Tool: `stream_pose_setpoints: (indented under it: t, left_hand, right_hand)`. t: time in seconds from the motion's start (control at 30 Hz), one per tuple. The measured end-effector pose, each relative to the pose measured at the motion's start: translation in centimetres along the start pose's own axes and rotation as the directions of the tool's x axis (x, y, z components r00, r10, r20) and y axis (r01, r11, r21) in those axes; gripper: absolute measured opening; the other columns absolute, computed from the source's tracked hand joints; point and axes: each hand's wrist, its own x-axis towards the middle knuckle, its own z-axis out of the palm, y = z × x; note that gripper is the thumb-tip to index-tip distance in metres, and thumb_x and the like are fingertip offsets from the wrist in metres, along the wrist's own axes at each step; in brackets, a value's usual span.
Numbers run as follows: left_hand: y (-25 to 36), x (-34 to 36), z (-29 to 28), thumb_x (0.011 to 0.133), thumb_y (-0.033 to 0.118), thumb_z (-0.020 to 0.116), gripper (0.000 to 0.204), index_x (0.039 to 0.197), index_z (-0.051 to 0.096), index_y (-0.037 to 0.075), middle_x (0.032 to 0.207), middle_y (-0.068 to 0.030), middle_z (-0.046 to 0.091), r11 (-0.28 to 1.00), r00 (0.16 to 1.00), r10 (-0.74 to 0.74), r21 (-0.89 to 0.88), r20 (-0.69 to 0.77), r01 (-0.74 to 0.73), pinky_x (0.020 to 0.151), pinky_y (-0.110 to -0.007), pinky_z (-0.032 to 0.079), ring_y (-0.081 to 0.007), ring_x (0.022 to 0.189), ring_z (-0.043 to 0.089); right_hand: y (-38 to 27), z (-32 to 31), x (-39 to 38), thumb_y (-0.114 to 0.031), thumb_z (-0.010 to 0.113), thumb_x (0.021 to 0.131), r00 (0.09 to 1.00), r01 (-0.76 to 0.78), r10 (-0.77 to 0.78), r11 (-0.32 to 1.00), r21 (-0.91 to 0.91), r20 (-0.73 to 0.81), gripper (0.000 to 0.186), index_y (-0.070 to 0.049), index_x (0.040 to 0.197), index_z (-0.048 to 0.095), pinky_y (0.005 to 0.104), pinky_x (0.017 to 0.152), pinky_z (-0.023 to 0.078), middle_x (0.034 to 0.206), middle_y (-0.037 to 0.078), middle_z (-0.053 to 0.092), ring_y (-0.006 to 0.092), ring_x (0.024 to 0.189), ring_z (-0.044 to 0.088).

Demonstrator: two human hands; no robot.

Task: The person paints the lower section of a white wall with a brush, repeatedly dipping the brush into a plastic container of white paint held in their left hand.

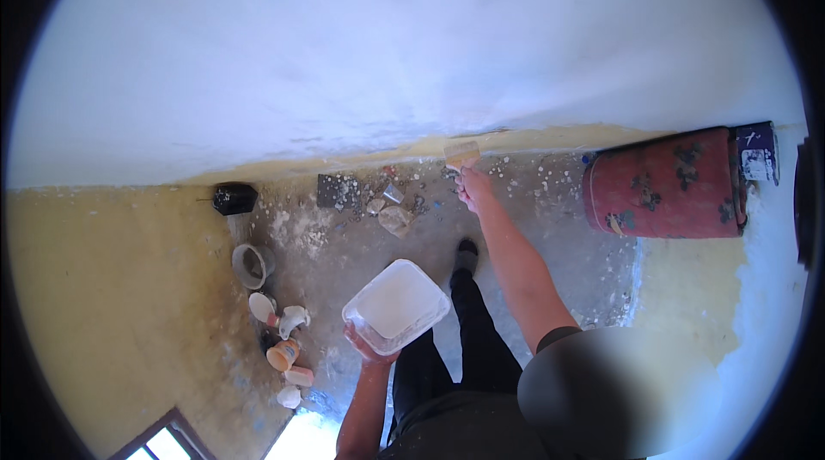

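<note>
My left hand (373, 345) is closed on the near left side of a white plastic tub (418, 333), which holds a smooth white mass. The tub is tilted a little in front of my legs. My right arm reaches forward, and its fingers are closed around the handle of a wide, flat putty knife (462, 153). My right hand (472, 186) is close to the foot of the wall (412, 56), which is white above with a bare yellowish strip along its bottom. Whether the blade touches that strip I cannot tell.
A rolled red patterned mat (666, 185) lies at the right beside a dark blue container (758, 153). Stones (396, 220) and a dark square piece (339, 191) lie on the spattered floor. At the left are a black container (235, 198), a grey bucket (253, 266) and an orange tub (282, 355).
</note>
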Motion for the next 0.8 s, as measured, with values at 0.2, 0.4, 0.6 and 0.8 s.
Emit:
stream_pose_setpoints:
  t: [0.2, 0.4, 0.6, 0.8]
  left_hand:
    - [0.2, -0.7, -2.3, 0.077, 0.067, 0.051, 0.078, 0.133, 0.047, 0.013, 0.129, -0.0101, 0.054, 0.999, 0.996, 0.04, 0.015, -0.074, -0.039, 0.095, -0.052, 0.045, -0.0322, 0.117, 0.053]
    - [-0.4, -0.1, -1.4, 0.078, 0.068, 0.05, 0.079, 0.134, 0.046, 0.012, 0.13, -0.0104, 0.053, 1.0, 1.0, -0.004, -0.009, 0.008, 0.004, 0.095, -0.052, 0.045, -0.0328, 0.117, 0.052]
    - [-0.7, 0.4, -4.0, 0.079, 0.07, 0.048, 0.082, 0.136, 0.044, 0.012, 0.132, -0.0109, 0.051, 0.999, 0.997, -0.054, 0.004, 0.055, 0.053, 0.097, -0.052, 0.044, -0.033, 0.119, 0.051]
    - [-1.2, 0.8, -6.1, 0.078, 0.071, 0.048, 0.083, 0.136, 0.044, 0.012, 0.133, -0.0104, 0.051, 0.996, 0.996, -0.088, 0.026, 0.02, 0.088, 0.097, -0.052, 0.044, -0.0327, 0.119, 0.051]
  right_hand:
    - [-8.0, 5.4, -10.5, -0.022, 0.053, 0.092, 0.969, 0.173, -0.181, 0.983, 0.061, 0.167, 0.027, -0.006, 0.071, 0.048, 0.0228, 0.031, 0.024, 0.056, 0.002, 0.043, 0.0095, 0.039, 0.036]
    - [-12.4, 5.4, -28.6, -0.017, 0.052, 0.094, 0.781, 0.547, -0.562, 0.826, 0.134, 0.273, 0.017, -0.003, 0.101, 0.055, 0.0193, 0.032, 0.028, 0.071, 0.003, 0.051, 0.0055, 0.042, 0.04]
    - [-10.9, 4.7, -23.4, -0.02, 0.051, 0.096, 0.544, 0.755, -0.759, 0.629, 0.187, 0.357, 0.019, -0.004, 0.104, 0.055, 0.0192, 0.033, 0.029, 0.073, 0.003, 0.054, 0.0045, 0.042, 0.041]
    - [-2.3, 1.2, -7.2, -0.022, 0.052, 0.094, 0.815, 0.48, -0.511, 0.86, 0.176, 0.273, 0.02, -0.004, 0.103, 0.056, 0.0212, 0.033, 0.027, 0.071, 0.002, 0.05, 0.0055, 0.043, 0.039]
